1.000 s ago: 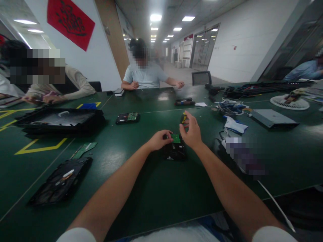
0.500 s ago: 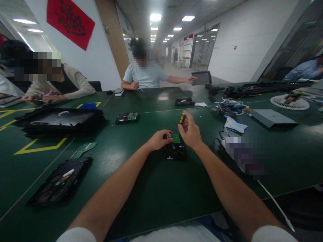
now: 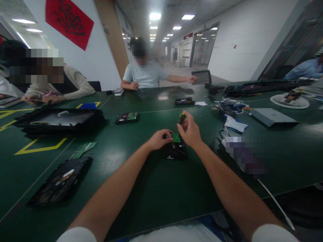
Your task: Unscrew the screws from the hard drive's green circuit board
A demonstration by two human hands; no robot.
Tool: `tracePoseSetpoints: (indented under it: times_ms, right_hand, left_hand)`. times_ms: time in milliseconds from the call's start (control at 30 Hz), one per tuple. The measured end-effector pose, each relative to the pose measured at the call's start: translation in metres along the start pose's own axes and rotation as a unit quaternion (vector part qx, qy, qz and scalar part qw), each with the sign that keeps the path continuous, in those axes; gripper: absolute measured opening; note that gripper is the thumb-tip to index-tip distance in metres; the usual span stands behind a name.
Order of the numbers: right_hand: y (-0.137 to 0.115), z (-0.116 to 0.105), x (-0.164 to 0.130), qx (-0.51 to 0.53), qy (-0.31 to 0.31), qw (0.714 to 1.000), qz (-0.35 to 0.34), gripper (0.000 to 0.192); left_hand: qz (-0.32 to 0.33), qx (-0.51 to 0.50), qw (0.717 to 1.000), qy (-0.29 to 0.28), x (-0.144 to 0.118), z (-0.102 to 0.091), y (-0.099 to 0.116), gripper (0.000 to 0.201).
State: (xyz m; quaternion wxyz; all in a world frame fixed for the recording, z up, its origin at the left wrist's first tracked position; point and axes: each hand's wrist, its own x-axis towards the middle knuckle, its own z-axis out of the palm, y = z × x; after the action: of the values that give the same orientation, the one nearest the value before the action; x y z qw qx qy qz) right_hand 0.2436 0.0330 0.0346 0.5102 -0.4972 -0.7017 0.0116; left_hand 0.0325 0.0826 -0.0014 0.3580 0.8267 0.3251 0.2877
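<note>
A black hard drive (image 3: 174,152) with a green circuit board (image 3: 176,137) at its far end lies flat on the table in front of me. My left hand (image 3: 161,138) grips its left side near the board, thumb and fingers drawn together. Between the thumb and fingers of my right hand (image 3: 190,129) is the yellow-and-black handle of a screwdriver (image 3: 181,117). It stands over the far right part of the drive, and my palm and fingers hide its shaft and tip.
To the left lie an opened black casing (image 3: 60,183), a green board strip (image 3: 84,149), another drive (image 3: 127,117) and stacked black trays (image 3: 58,122). At right are a glove (image 3: 235,124), a grey metal box (image 3: 275,117), a cable bundle (image 3: 230,106) and a white cable (image 3: 275,203). Co-workers sit around the table.
The screwdriver handle has turned slightly in my right fingers. My left hand and the hard drive keep their place. The hand of the person opposite has shifted a little.
</note>
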Motion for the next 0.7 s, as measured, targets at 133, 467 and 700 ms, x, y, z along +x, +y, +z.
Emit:
tracePoseSetpoints:
  times_ms: [133, 467, 700]
  right_hand:
    - [0.0004, 0.0015, -0.0009, 0.006, 0.008, 1.000, 0.009, 0.067]
    - [0.0011, 0.0010, -0.0006, -0.002, 0.001, 1.000, 0.014, 0.071]
    - [0.0023, 0.0053, -0.0002, 0.048, -0.008, 0.995, 0.084, 0.035]
  left_hand:
    - [-0.005, -0.002, 1.000, 0.001, -0.0008, -0.0006, 0.0016, 0.014]
    - [-0.008, -0.002, 1.000, 0.002, -0.0007, -0.0002, 0.0014, 0.015]
    - [-0.008, -0.003, 1.000, 0.000, -0.0010, 0.0003, 0.0008, 0.015]
